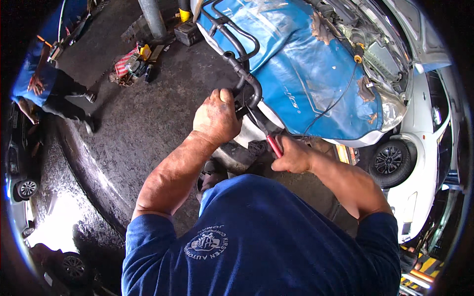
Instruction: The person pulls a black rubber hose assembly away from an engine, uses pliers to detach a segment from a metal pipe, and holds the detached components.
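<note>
Head view: left hand (216,117) is clamped on the black hose (245,79), which runs far over the blue cover (301,74); right hand (292,155), nearer, grips red-handled pliers (269,138) angled far-left toward its bend.

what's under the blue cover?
The blue cover drapes over a white car's front wing; white bodywork and a headlight show at its lower edge. Black hoses lie on top. The panel directly beneath is hidden.
</note>
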Demonstrator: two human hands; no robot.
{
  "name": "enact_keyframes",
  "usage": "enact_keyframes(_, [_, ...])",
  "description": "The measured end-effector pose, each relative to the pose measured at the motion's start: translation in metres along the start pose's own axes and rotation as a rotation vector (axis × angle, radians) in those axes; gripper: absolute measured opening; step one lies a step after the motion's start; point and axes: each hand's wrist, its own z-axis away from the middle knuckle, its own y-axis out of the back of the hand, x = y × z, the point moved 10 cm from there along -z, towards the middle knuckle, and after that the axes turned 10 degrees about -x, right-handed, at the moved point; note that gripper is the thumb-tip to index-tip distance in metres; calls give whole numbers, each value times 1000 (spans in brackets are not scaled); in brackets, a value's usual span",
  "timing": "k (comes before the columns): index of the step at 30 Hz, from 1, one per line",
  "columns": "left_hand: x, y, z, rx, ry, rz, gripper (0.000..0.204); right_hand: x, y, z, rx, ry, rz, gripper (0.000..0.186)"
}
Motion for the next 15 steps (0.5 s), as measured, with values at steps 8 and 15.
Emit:
enact_keyframes(8, [10, -6, 2, -295, -114, 119, 44, 1, 16, 19, 222, 61, 244, 40])
enact_keyframes(15, [15, -26, -1, -418, -286, 191, 44, -3, 10, 23, 210, 135, 170, 44])
